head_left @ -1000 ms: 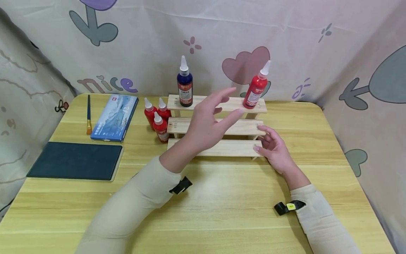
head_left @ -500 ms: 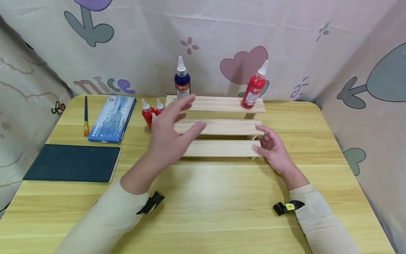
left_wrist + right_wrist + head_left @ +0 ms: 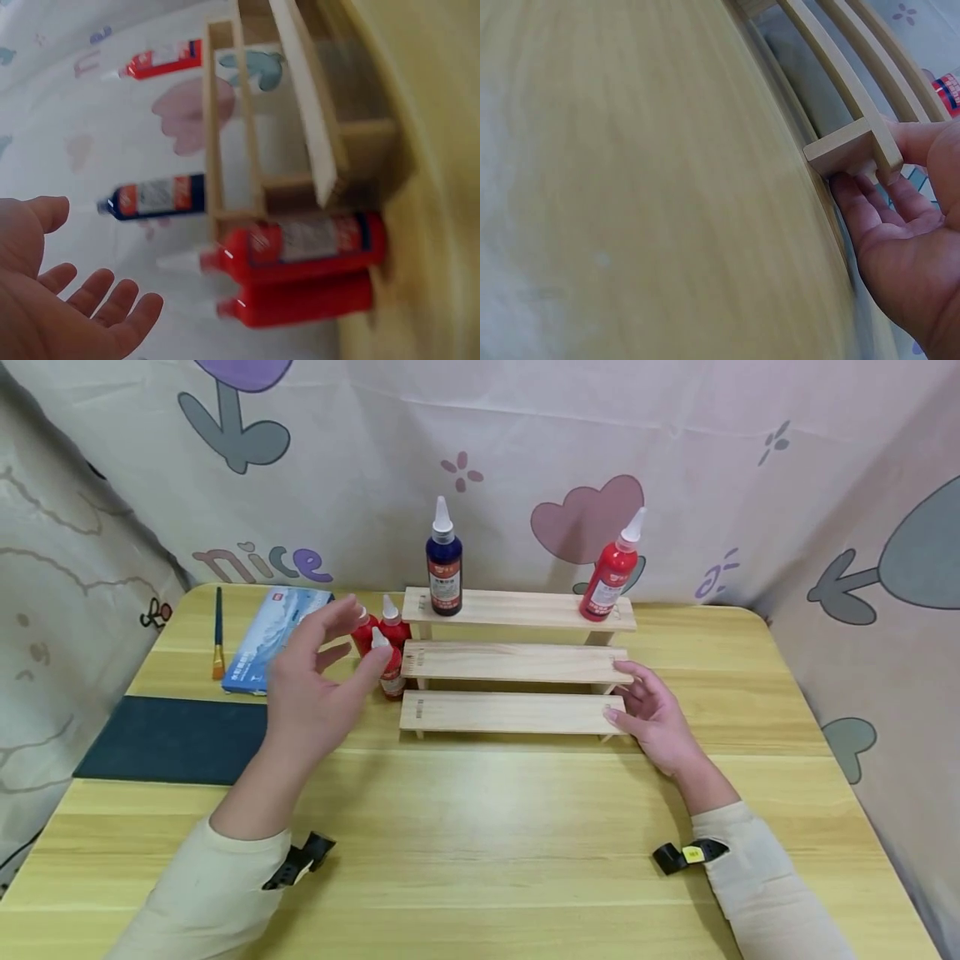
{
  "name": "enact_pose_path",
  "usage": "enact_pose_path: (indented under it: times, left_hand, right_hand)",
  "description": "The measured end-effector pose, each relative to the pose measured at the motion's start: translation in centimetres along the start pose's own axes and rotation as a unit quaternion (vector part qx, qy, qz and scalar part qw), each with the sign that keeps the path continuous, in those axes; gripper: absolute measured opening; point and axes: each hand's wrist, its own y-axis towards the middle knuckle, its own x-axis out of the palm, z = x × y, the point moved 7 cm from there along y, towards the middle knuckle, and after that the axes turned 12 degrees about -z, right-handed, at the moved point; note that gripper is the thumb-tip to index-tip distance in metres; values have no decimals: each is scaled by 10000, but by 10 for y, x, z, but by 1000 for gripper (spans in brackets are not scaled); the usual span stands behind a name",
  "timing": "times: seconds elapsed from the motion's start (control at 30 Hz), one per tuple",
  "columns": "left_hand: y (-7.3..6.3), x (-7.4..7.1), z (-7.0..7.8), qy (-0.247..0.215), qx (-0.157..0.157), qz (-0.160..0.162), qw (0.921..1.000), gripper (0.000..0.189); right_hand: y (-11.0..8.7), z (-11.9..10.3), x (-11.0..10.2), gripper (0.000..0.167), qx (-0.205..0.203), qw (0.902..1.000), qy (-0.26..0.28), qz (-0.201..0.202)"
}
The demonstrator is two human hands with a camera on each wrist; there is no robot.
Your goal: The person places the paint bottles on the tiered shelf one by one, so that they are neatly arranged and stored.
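Observation:
My left hand [image 3: 311,697] hovers left of a three-step wooden rack [image 3: 513,662], its fingers spread and holding nothing. Close to its fingertips stands a group of red paint bottles [image 3: 392,675] with white pointed caps, at the rack's left end; the hand partly covers one. In the left wrist view, two red bottles [image 3: 307,244] appear beside the rack. My right hand [image 3: 656,722] grips the rack's right end at the lower steps, thumb on top, fingers curled underneath. On the top step, a dark blue bottle [image 3: 446,572] stands left and a red bottle [image 3: 609,581] right.
At the table's left lie a paintbrush [image 3: 218,639], a blue flat box [image 3: 255,643] and a dark green rectangular pad [image 3: 172,739]; my left hand and forearm overlap the box and pad. A printed curtain [image 3: 360,468] hangs behind the table [image 3: 510,827].
My left hand has swept left from over the rack, past the dark blue bottle, to beside the red bottles. My right hand keeps its grip on the rack. The bottles stand as before.

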Motion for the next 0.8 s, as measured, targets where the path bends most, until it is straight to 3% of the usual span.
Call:
enact_pose_path:
  times: [0.23, 0.37, 0.6, 0.8]
  left_hand:
    - [-8, -1, -41, -161, -950, -39, 9953, 55]
    - [-9, 6, -60, -388, -1281, -243, 9907, 56]
    - [-7, 19, -78, -613, -1483, -520, 9857, 55]
    - [-2, 30, -84, -636, -1515, -647, 9843, 55]
  right_hand:
    - [0, 0, 0, 69, 16, 10000, 11, 4]
    - [0, 2, 0, 69, -3, 10000, 37, -4]
    - [0, 3, -1, 69, -22, 10000, 19, -1]
    - [0, 3, -1, 69, -7, 10000, 35, -21]
